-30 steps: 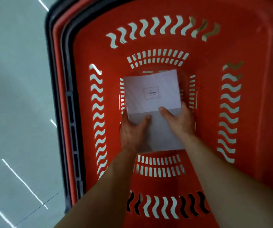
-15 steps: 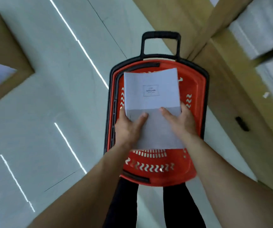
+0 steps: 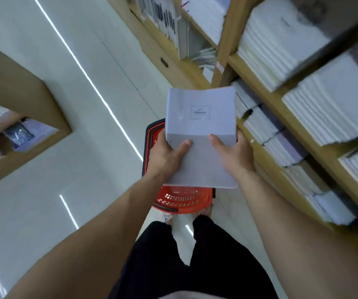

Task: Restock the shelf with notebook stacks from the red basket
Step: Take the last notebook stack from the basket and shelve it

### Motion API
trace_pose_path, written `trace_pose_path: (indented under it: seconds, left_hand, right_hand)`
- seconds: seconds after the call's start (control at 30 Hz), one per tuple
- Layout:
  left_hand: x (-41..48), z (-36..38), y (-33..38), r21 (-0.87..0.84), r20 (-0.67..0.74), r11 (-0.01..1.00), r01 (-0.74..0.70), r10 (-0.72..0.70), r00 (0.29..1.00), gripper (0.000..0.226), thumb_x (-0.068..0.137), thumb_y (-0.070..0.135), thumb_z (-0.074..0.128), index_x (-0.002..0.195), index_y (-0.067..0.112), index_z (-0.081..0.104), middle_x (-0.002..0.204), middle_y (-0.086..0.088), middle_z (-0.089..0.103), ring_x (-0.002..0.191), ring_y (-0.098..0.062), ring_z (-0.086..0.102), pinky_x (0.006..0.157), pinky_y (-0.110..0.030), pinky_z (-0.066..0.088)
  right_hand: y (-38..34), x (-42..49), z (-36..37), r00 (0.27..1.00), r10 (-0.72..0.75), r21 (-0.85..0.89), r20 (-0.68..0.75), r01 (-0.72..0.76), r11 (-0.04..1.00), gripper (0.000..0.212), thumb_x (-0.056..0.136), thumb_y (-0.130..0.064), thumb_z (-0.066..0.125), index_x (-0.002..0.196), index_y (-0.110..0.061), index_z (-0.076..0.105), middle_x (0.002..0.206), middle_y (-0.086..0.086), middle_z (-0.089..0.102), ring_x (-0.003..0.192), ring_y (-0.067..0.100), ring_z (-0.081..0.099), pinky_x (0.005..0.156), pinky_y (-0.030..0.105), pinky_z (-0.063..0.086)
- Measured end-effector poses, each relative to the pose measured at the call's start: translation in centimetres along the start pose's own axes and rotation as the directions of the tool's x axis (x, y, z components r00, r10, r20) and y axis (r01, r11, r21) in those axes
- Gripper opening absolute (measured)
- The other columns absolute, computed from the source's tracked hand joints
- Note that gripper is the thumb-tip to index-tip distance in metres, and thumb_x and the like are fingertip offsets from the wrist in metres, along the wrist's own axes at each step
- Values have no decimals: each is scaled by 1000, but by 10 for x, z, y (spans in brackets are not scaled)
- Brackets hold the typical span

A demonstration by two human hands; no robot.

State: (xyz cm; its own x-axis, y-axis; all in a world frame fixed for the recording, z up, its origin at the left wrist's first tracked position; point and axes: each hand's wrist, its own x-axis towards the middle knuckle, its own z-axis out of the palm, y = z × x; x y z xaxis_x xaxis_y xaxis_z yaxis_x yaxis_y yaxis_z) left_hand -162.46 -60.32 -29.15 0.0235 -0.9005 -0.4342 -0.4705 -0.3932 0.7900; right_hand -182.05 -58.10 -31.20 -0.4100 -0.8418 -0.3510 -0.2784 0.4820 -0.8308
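I hold a white notebook stack (image 3: 200, 117) with a small label on its top cover, chest-high in front of me. My left hand (image 3: 166, 155) grips its near left side, thumb on the near face. My right hand (image 3: 235, 155) grips its near right side the same way. The red basket (image 3: 184, 198) stands on the floor below the stack, mostly hidden by it and my hands. The wooden shelf (image 3: 277, 100) filled with white notebook stacks runs along my right.
A second wooden display unit (image 3: 23, 100) stands at the left across the aisle. Glossy pale floor (image 3: 76, 147) lies between them. My black-trousered legs (image 3: 184, 255) stand just behind the basket.
I have lifted the stack out of the basket and risen; the basket now lies far below and the shelf on the right has come into view. Both hands keep the same hold.
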Motion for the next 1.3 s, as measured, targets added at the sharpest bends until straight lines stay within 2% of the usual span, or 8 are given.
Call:
trace_pose_path:
  seconds: [0.13,0.33,0.5,0.73,0.87,0.97,1.13,1.3]
  left_hand:
    - [-35,0,49,36,62,995,-89,87,994,65,84,51,73,138,24,48,117,9,63,100,-14,62,84,-32,53]
    - [-74,12,89,54,229,971,-231,213,950,62,84,53,72,136,28,48,115,10,63,98,-15,62,86,-34,53]
    - [-118,41,109,56,402,939,-338,289,869,59,85,48,73,134,26,49,117,3,66,99,-20,64,82,-35,53]
    - [-199,108,121,61,602,895,-442,320,732,79,67,67,73,132,27,54,117,5,68,102,-18,66,88,-38,55]
    - [-251,161,117,52,698,872,-486,316,643,70,72,63,77,129,28,55,113,13,69,100,-10,67,89,-38,56]
    - [-287,204,112,43,726,864,-502,318,609,68,74,60,77,130,28,56,114,10,70,98,-8,67,85,-38,58]
    - [-342,272,101,63,706,892,-448,277,651,68,72,53,79,129,26,56,112,6,71,97,-11,68,85,-37,58]
    - [-368,318,100,105,668,898,-428,255,699,60,84,41,77,134,19,53,116,3,66,99,-15,64,67,-16,49]
  right_hand:
    - [-29,-43,-50,995,1,47,-99,4,999,50,80,-50,79,121,-29,62,109,-11,71,96,7,68,79,27,54]
    - [-45,-107,-104,951,82,102,-299,-54,993,46,81,-46,80,121,-28,63,95,-16,65,84,5,60,60,4,39]
    - [-34,-176,-145,858,197,217,-475,-103,971,50,81,-47,80,124,-29,63,97,-13,66,89,10,65,73,24,50]
    - [15,-269,-208,716,332,378,-614,-102,920,52,80,-47,81,126,-31,62,104,-14,69,92,5,66,74,21,53]
    - [59,-318,-248,646,381,442,-662,-74,894,51,80,-43,82,126,-29,63,104,-12,69,91,1,65,72,17,52]
    - [98,-341,-280,602,414,464,-683,-80,882,49,77,-47,84,120,-31,66,103,-10,72,94,12,69,78,29,57]
    - [167,-359,-335,587,440,454,-679,-135,881,57,76,-53,82,123,-26,65,105,-7,71,93,12,68,81,30,58]
    - [205,-352,-373,619,449,436,-645,-185,881,63,78,-55,79,130,-25,62,106,-6,66,97,16,64,85,31,53]
